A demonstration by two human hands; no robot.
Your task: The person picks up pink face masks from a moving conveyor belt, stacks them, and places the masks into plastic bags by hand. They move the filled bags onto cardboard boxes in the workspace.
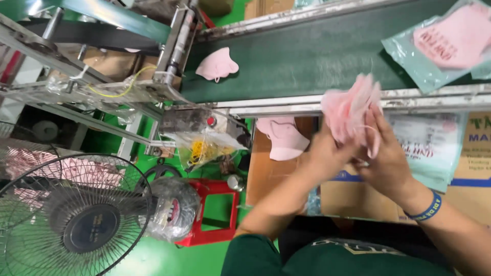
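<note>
Left hand and right hand pressed together, both clamped on a stack of pink masks held just in front of the belt's near rail. One mask alone on the green belt, well apart to the left. Another mask on a brown board below the rail, just beside the left hand. A bagged pack at the belt's right end. A fan and red stool on the floor at lower left.
</note>
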